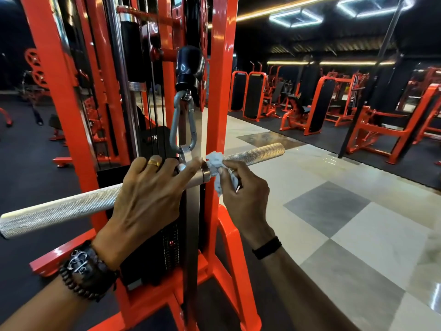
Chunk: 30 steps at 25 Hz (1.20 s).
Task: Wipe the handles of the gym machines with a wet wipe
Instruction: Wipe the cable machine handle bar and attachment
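A knurled silver straight bar (59,209) hangs from a carabiner (182,123) on an orange cable machine (220,91). It slants from lower left to upper right. My left hand (145,204) grips the bar near its middle, just left of the swivel. My right hand (243,187) pinches a crumpled white wet wipe (218,163) and presses it on the bar just right of the centre collar. The bar's right grip (260,152) sticks out beyond the wipe.
The machine's orange uprights and black weight stack (167,247) stand directly behind the bar. A tiled walkway (346,223) runs on the right. Several orange and black gym machines (317,108) line the far side on black matting.
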Each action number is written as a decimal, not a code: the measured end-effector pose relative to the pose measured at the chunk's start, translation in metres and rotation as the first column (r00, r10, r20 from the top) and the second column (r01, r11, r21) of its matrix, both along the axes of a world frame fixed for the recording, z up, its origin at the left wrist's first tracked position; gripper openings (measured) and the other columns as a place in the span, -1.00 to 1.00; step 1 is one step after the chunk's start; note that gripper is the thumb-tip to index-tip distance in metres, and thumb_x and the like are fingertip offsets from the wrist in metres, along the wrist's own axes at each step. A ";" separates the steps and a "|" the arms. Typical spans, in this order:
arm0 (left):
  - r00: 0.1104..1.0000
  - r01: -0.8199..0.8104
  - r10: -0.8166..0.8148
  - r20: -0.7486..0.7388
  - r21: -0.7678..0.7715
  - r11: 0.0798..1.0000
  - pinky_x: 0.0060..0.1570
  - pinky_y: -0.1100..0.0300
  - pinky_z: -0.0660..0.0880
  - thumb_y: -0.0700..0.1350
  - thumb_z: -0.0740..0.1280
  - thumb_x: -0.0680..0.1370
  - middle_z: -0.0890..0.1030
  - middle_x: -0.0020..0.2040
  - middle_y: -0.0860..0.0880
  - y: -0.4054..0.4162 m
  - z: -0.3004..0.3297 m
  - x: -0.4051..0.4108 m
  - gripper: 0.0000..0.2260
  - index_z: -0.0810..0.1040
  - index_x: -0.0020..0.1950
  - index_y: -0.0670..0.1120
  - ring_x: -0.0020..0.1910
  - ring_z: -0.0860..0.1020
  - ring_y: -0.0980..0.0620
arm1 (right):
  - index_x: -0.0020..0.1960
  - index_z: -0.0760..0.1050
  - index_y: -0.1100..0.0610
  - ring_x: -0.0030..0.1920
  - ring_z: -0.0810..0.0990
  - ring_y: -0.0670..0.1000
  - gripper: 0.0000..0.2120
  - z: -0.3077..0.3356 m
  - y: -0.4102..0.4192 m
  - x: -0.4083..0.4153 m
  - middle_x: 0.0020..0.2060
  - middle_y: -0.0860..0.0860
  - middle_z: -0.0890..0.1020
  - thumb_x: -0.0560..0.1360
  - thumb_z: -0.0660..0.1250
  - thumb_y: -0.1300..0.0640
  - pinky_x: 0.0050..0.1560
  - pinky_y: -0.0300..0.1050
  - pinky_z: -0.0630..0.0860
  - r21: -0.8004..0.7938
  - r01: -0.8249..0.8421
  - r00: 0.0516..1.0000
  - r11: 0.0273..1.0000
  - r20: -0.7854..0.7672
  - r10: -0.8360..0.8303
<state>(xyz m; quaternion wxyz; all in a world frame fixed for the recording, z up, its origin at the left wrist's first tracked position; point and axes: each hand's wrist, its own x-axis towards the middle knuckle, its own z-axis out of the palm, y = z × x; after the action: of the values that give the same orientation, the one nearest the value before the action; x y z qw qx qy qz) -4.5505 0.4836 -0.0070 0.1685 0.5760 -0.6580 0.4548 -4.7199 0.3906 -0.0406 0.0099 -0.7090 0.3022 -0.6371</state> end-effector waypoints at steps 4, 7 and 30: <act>1.000 0.026 -0.025 -0.009 0.035 0.999 -0.19 -0.01 0.27 -0.18 0.40 0.42 0.57 -0.12 -0.10 -0.002 0.002 -0.002 -0.44 0.45 0.43 -0.02 -0.21 0.49 -0.16 | 0.07 0.63 0.10 -0.22 0.69 0.00 -0.87 0.005 -0.013 -0.011 -0.17 0.00 0.73 0.55 0.39 0.09 -0.25 -0.03 0.61 0.006 0.050 0.999 0.999 0.005 -0.050; 0.999 0.046 -0.046 -0.015 0.065 0.997 -0.21 -0.01 0.30 -0.12 0.42 0.43 0.57 -0.12 -0.09 -0.002 0.005 -0.001 -0.47 0.46 0.42 -0.02 -0.23 0.51 -0.16 | 0.03 0.63 0.11 -0.25 0.67 0.02 -0.88 0.008 -0.030 -0.027 -0.21 0.02 0.72 0.55 0.38 0.10 -0.26 -0.09 0.59 0.044 0.106 0.993 0.993 0.050 -0.108; 0.991 0.113 -0.084 -0.102 0.319 0.941 -0.56 0.15 0.40 -0.21 0.46 0.22 0.55 -0.20 -0.08 -0.006 0.023 -0.001 -0.27 0.38 0.39 -0.08 -0.59 0.45 -0.10 | 0.03 0.64 0.22 -0.33 0.53 -0.17 -0.84 0.033 -0.078 -0.075 -0.25 0.04 0.67 0.58 0.34 0.15 -0.35 -0.12 0.51 0.196 0.266 0.899 0.944 0.302 -0.316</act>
<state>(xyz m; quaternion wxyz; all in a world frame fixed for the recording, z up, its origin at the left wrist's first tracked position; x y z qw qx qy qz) -4.5519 0.4775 0.0159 0.1227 0.5814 -0.7437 0.3064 -4.7952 0.3127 -0.0076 0.0180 -0.5364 0.4460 -0.7162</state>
